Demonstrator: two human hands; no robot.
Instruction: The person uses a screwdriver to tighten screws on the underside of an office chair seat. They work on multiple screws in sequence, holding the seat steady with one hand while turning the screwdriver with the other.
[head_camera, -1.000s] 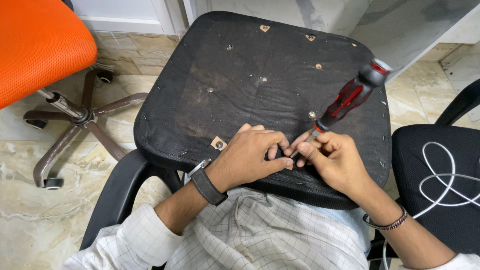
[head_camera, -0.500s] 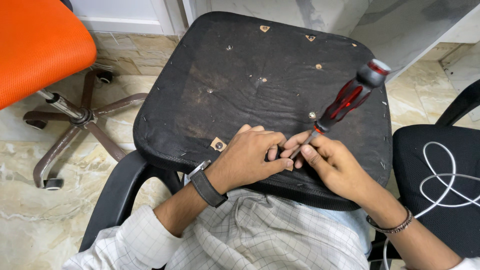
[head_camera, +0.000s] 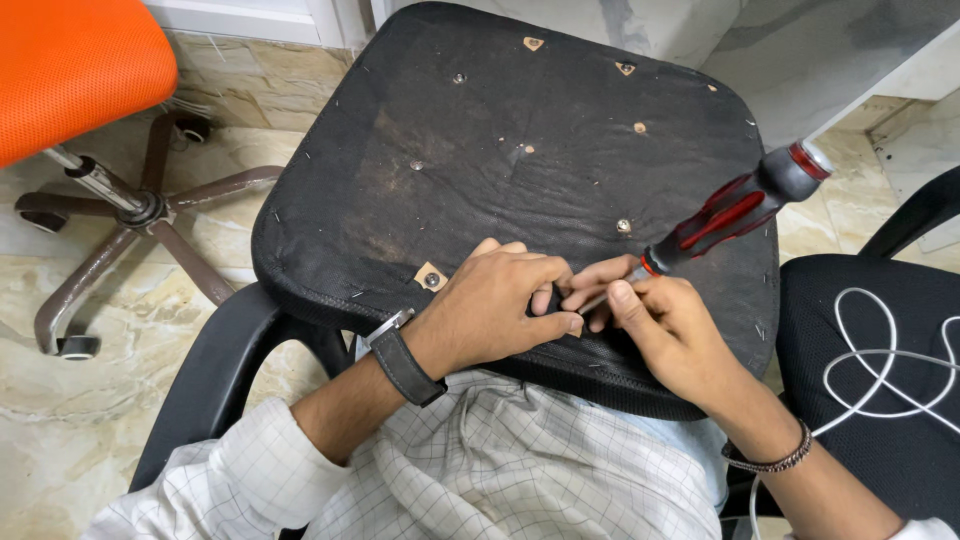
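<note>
Your single head camera, looking steeply down and close over the upturned black seat base (head_camera: 520, 170), your forearms entering from below

White checked sleeves (head_camera: 240, 470), black wristwatch (head_camera: 405, 360), beaded bracelet (head_camera: 770, 462)

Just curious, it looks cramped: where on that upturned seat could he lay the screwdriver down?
The seat underside is bare beyond the knuckles, between the screw heads. The near edge is crowded: left hand, right hand and screwdriver meet there.

Hands (head_camera: 500, 305) on upturned seat (head_camera: 480, 130); office chair (head_camera: 90, 110) left.
</note>
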